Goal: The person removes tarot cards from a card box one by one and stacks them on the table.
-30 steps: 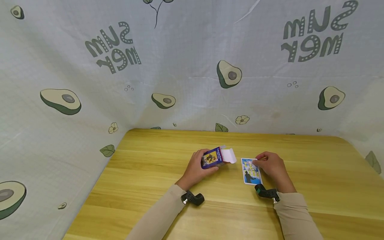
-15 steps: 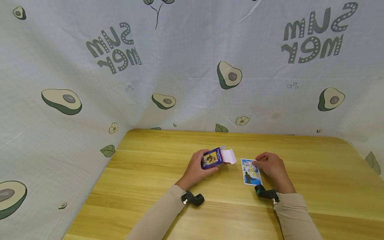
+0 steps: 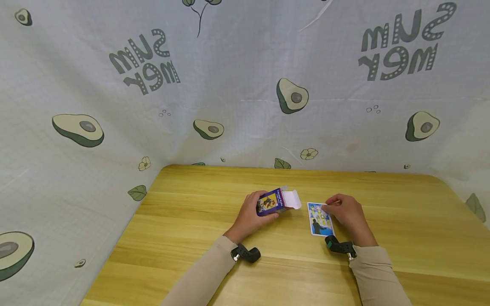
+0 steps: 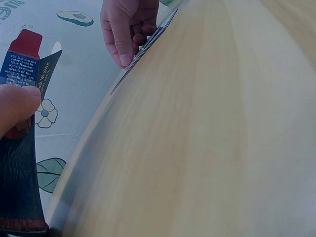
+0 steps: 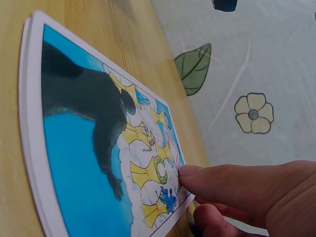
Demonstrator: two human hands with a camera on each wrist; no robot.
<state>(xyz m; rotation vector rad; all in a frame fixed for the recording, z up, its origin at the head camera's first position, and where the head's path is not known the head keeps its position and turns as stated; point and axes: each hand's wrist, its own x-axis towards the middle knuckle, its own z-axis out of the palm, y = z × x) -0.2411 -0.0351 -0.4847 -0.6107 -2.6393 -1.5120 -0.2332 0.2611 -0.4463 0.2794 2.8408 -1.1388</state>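
Note:
In the head view my left hand (image 3: 246, 217) grips a purple tarot card box (image 3: 269, 201), fingers and thumb curled round its sides. The box tilts toward the right with its white end flap (image 3: 292, 199) folded out. My right hand (image 3: 349, 213) pinches the upper right edge of a tarot card (image 3: 320, 226), picture side up with yellow cups and a dark figure on blue. Seen from the right wrist, the thumb (image 5: 197, 177) lies on the card's face and the other fingers curl at its edge. More than one layer shows along the white border (image 5: 30, 128).
A wooden table (image 3: 199, 204) lies under both hands. Behind it and at the left hangs a pale cloth (image 3: 245, 85) printed with avocados. Black wrist cameras sit on the left wrist (image 3: 246, 253) and on the right wrist (image 3: 340, 246).

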